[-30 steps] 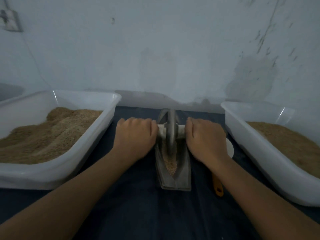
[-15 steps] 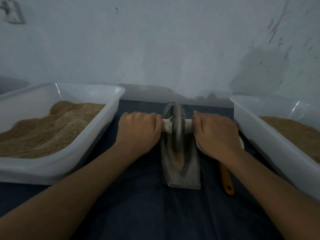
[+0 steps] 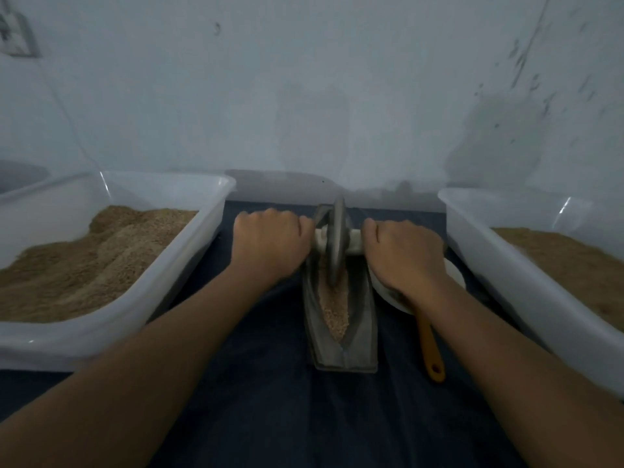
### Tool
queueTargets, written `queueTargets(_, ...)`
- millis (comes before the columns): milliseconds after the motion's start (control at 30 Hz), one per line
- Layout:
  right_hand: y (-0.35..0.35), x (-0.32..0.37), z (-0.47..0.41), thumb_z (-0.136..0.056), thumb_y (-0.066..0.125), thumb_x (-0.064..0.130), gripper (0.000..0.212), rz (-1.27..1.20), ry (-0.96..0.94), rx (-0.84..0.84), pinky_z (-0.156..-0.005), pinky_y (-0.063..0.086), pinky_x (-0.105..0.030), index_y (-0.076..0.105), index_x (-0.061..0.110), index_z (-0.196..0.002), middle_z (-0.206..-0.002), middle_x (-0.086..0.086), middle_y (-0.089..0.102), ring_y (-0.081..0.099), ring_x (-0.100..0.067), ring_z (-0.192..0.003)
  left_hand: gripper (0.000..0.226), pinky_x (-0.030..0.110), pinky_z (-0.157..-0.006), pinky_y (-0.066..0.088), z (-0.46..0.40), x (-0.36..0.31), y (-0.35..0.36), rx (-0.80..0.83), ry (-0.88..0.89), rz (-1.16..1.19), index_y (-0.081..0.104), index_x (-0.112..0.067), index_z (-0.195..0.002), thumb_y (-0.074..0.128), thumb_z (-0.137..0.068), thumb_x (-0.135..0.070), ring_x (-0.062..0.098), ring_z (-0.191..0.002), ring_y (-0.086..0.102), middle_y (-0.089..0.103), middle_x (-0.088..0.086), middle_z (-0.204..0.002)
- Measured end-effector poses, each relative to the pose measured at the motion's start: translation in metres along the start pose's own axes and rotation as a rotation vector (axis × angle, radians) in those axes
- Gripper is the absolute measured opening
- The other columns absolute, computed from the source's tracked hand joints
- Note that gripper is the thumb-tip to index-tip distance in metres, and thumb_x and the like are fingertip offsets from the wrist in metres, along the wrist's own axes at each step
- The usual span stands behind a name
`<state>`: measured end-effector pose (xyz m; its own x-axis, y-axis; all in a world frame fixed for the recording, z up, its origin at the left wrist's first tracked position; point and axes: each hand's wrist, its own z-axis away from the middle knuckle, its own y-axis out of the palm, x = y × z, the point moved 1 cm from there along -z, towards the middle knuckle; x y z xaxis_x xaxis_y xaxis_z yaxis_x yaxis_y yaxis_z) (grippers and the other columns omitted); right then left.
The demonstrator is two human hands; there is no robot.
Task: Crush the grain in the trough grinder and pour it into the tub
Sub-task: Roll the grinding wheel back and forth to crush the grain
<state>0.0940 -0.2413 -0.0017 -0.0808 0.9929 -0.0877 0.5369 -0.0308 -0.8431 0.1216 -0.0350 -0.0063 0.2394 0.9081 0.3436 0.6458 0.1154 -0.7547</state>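
Observation:
A grey metal trough grinder [image 3: 358, 339] lies lengthwise in the middle of the dark cloth, with tan grain [image 3: 335, 309] in its groove. A metal wheel [image 3: 337, 241] stands upright in the far half of the trough on a pale axle [image 3: 354, 245]. My left hand [image 3: 270, 244] grips the axle's left end and my right hand [image 3: 403, 255] grips its right end. A white tub [image 3: 189, 265] heaped with brown grain stands at the left. A second white tub [image 3: 499, 261] with grain stands at the right.
A white scoop [image 3: 454, 275] with an orange handle [image 3: 429, 346] lies between the trough and the right tub, partly under my right wrist. A pale wall rises just behind the cloth. Both forearms reach in from the near edge.
Both hands have rolled the wheel away from me toward the far end of the trough, leaving more grain showing in the near half.

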Motion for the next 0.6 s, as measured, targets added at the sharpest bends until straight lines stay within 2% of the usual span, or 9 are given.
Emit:
queueTargets(67, -0.009, 0.005, 0.014, -0.104, 0.022, 0.028, 0.038, 0.016, -0.002, -0.038, -0.051, 0.025, -0.033, 0.048, 0.021, -0.078, -0.065, 0.007, 0.048, 0.042, -0.016, -0.054, 0.027, 0.034, -0.058, 0.03, 0.018, -0.001, -0.009, -0.034, -0.005, 0.039, 0.042, -0.021, -0.081, 0.025, -0.101, -0.026, 0.02, -0.06, 0.039, 0.037, -0.004, -0.069)
queueTargets(133, -0.022, 0.009, 0.032, -0.106, 0.026, 0.032, 0.045, -0.074, 0.013, -0.12, -0.062, 0.04, -0.036, 0.065, 0.022, -0.089, -0.08, 0.005, 0.067, 0.06, -0.02, -0.068, 0.031, 0.032, -0.058, 0.029, 0.038, -0.001, -0.017, -0.076, -0.016, 0.143, 0.038, -0.025, -0.078, 0.017, -0.099, -0.032, 0.018, -0.058, 0.04, 0.039, -0.008, -0.069)
queueTargets(167, -0.029, 0.012, 0.042, -0.107, 0.029, 0.033, 0.046, -0.118, 0.013, -0.147, -0.074, 0.049, -0.038, 0.073, 0.02, -0.104, -0.095, 0.002, 0.074, 0.068, -0.022, -0.083, 0.033, 0.032, -0.058, 0.029, 0.048, 0.0, -0.021, -0.093, -0.038, 0.23, 0.037, -0.028, -0.075, 0.016, -0.099, -0.035, 0.017, -0.058, 0.041, 0.041, -0.01, -0.068)
queueTargets(233, -0.039, 0.017, 0.058, -0.106, 0.03, 0.037, 0.051, -0.137, -0.001, -0.143, -0.097, 0.05, -0.042, 0.069, 0.016, -0.132, -0.121, -0.001, 0.074, 0.068, -0.024, -0.112, 0.035, 0.033, -0.058, 0.035, 0.065, 0.004, -0.026, -0.113, -0.074, 0.418, 0.042, -0.031, -0.073, 0.021, -0.101, -0.037, 0.015, -0.058, 0.046, 0.048, -0.011, -0.067)
queueTargets(300, -0.044, 0.02, 0.067, -0.105, 0.03, 0.039, 0.054, -0.118, -0.006, -0.127, -0.105, 0.048, -0.044, 0.063, 0.015, -0.14, -0.13, -0.002, 0.071, 0.064, -0.024, -0.123, 0.036, 0.035, -0.061, 0.042, 0.074, 0.003, -0.027, -0.127, -0.054, 0.445, 0.052, -0.031, -0.079, 0.024, -0.102, -0.037, 0.015, -0.063, 0.052, 0.056, -0.011, -0.071)
queueTargets(400, -0.043, 0.021, 0.065, -0.104, 0.031, 0.038, 0.054, -0.101, -0.005, -0.149, -0.102, 0.05, -0.043, 0.065, 0.013, -0.138, -0.127, -0.004, 0.072, 0.067, -0.025, -0.118, 0.035, 0.033, -0.059, 0.036, 0.07, 0.002, -0.025, -0.156, -0.033, 0.446, 0.049, -0.03, -0.077, 0.024, -0.1, -0.036, 0.014, -0.061, 0.05, 0.054, -0.011, -0.069)
queueTargets(467, -0.035, 0.019, 0.057, -0.104, 0.031, 0.036, 0.052, -0.107, 0.003, -0.168, -0.089, 0.052, -0.039, 0.07, 0.013, -0.13, -0.115, -0.004, 0.076, 0.071, -0.024, -0.103, 0.032, 0.032, -0.056, 0.033, 0.06, 0.003, -0.022, -0.154, -0.004, 0.369, 0.043, -0.028, -0.073, 0.024, -0.098, -0.033, 0.018, -0.056, 0.049, 0.051, -0.009, -0.066)
queueTargets(533, -0.024, 0.013, 0.046, -0.105, 0.028, 0.035, 0.05, -0.069, 0.015, -0.176, -0.066, 0.045, -0.034, 0.075, 0.018, -0.105, -0.088, -0.002, 0.075, 0.066, -0.024, -0.073, 0.028, 0.031, -0.054, 0.032, 0.047, 0.002, -0.015, -0.145, 0.059, 0.2, 0.041, -0.023, -0.074, 0.024, -0.096, -0.029, 0.023, -0.055, 0.047, 0.054, -0.002, -0.067)
queueTargets(600, -0.014, 0.008, 0.029, -0.105, 0.018, 0.034, 0.05, 0.011, 0.025, -0.116, -0.053, 0.031, -0.033, 0.058, 0.023, -0.077, -0.068, 0.002, 0.062, 0.049, -0.02, -0.053, 0.022, 0.032, -0.055, 0.03, 0.031, 0.002, -0.008, -0.104, 0.091, 0.066, 0.038, -0.021, -0.077, 0.026, -0.095, -0.025, 0.021, -0.057, 0.04, 0.054, 0.002, -0.069)
